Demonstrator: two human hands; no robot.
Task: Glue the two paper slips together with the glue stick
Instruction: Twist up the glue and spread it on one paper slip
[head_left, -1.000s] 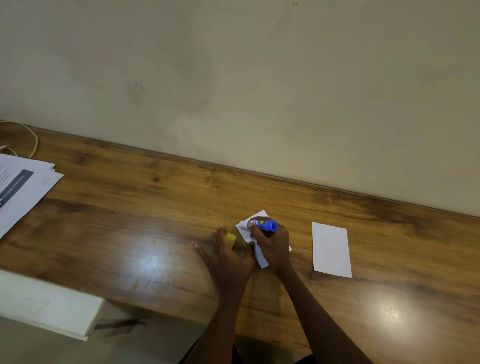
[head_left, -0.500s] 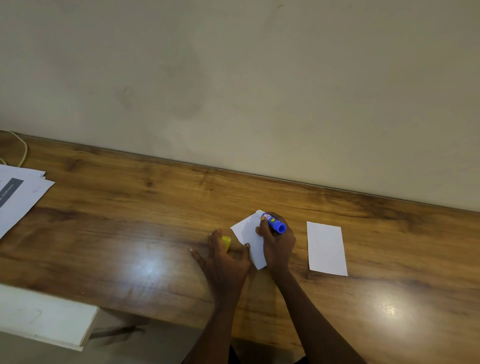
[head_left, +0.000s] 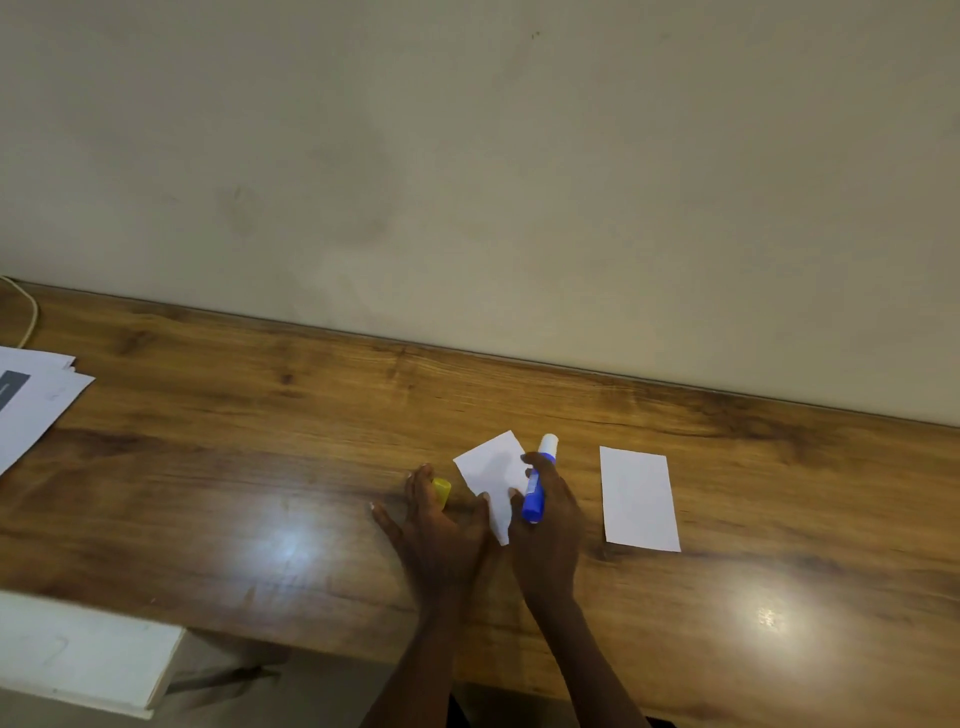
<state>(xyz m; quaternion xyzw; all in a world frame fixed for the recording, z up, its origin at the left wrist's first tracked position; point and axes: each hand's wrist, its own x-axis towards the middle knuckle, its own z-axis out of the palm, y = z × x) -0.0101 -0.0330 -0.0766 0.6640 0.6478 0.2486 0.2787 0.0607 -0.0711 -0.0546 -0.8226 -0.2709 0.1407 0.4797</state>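
A white paper slip (head_left: 493, 470) lies tilted on the wooden desk (head_left: 260, 467). My left hand (head_left: 441, 525) rests flat beside it, the thumb pressing its near left edge. My right hand (head_left: 550, 525) grips a blue glue stick (head_left: 535, 491), whose white tip points away from me, off the slip's right edge. The yellow cap (head_left: 442, 489) lies under my left fingers. A second white slip (head_left: 639, 499) lies flat to the right, apart from both hands.
A stack of printed sheets (head_left: 31, 400) sits at the desk's left end, with a pale cable (head_left: 31, 312) behind it. A white board or shelf (head_left: 78, 654) juts out below the desk's front left edge. The wall runs along the back.
My right hand has turned the glue stick so that its white tip now points away and off the slip's right edge. The left hand stayed on the slip.
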